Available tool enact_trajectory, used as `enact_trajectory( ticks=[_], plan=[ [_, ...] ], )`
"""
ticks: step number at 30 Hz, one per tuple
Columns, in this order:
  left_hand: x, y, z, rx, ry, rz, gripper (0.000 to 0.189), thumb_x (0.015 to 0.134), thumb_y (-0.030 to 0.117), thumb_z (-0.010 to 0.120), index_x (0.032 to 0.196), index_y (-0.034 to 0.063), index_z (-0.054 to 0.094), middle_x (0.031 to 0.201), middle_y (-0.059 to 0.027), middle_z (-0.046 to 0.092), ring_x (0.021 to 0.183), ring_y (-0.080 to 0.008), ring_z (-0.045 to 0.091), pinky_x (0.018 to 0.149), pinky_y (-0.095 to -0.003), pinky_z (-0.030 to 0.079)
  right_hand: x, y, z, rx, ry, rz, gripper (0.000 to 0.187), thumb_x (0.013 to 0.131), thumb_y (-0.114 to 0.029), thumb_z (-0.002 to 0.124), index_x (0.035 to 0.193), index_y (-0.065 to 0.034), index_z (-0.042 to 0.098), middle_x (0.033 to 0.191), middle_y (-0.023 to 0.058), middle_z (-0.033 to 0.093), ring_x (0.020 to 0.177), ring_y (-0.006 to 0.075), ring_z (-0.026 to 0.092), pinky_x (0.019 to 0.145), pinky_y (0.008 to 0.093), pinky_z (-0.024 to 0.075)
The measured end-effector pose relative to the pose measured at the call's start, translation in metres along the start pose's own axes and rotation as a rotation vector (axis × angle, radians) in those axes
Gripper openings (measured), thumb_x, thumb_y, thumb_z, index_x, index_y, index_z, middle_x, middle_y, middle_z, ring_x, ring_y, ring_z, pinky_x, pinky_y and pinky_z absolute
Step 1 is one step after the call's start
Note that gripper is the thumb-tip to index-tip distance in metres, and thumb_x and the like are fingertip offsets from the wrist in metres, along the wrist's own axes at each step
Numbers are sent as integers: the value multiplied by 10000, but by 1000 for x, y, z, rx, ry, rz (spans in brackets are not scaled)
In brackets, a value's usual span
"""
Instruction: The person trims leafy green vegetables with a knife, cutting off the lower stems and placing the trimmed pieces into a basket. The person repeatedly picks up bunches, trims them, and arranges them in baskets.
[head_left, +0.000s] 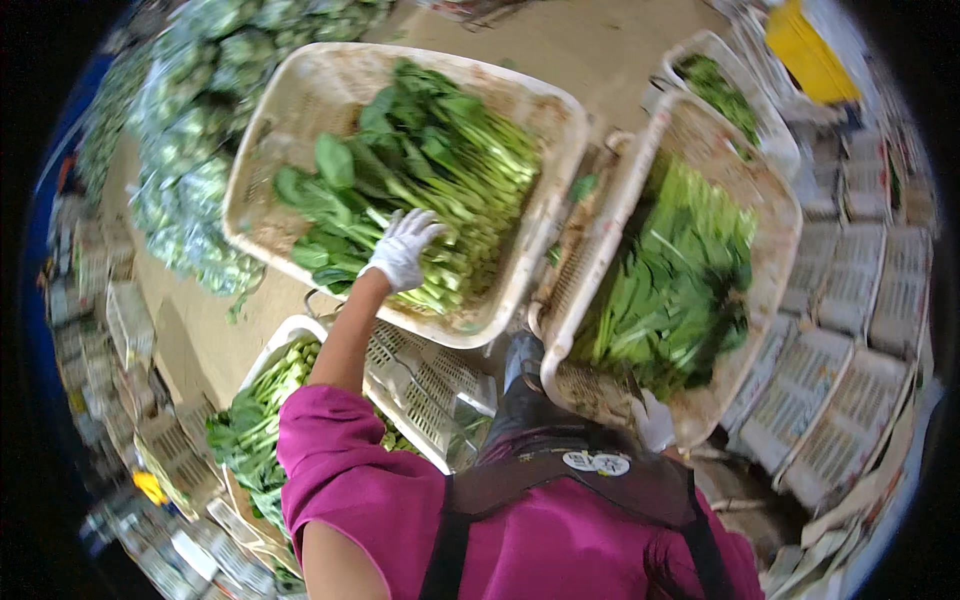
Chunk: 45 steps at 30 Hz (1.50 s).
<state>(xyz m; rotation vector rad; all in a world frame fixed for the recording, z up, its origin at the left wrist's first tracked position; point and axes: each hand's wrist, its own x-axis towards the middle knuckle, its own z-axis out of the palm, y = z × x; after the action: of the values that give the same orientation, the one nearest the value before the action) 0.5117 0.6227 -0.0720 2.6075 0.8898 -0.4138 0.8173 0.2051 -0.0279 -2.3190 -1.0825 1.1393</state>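
Note:
My left hand (405, 249), in a white glove, lies over leafy green vegetables (442, 161) in a large pale plastic basket (322, 64). Its fingers are slightly apart and touch the stems near the basket's front side. Cut stem ends there point right, with the leaves to the left. My right hand (654, 424), also gloved, is low by the near end of a second plastic basket (589, 281). It grips a thin dark tool that looks like a knife (632, 381), partly blurred. More leafy greens (675, 277) fill that second basket.
Bagged green vegetables (187, 142) are heaped at upper left. A smaller basket of greens (720, 90) stands at upper right, near a yellow container (810, 52). Stacked plastic crates (795, 390) line the right. Another crate with greens (259, 427) stands beneath my left arm.

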Motion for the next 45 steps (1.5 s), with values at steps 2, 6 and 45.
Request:
enact_trajectory(
  ticks=[2, 6, 45],
  plan=[
    [-3, 1, 0, -10, -85, -68, 851, 618, 180, 651, 1384, 182, 282, 1456, -103, 235, 1376, -290, 155, 1117, -499, 60, 2, -3, -4, 30, -23, 58, 262, 900, -272, 481, 979, -36, 560, 637, 189, 583, 636, 365, 595, 579, 403, 451],
    [3, 9, 2, -48, 73, -174, 783, 605, 177, 614, 1344, 170, 355, 1417, -104, 306, 1339, -318, 223, 1106, -504, 95, 0, 4, -14, 165, -12, 84, 232, 905, -256, 472, 947, -57, 584, 611, 136, 598, 593, 297, 611, 556, 372, 455],
    [74, 387, 267, -1507, 61, -980, 364, 637, 17, 731, 966, 57, 580, 794, -79, 621, 623, -221, 564, 537, -351, 468, -105, 192, -67, 690, 207, 354, 233, 931, -227, 483, 925, -7, 559, 607, 24, 555, 455, 70, 478, 425, 222, 370]
  ],
)
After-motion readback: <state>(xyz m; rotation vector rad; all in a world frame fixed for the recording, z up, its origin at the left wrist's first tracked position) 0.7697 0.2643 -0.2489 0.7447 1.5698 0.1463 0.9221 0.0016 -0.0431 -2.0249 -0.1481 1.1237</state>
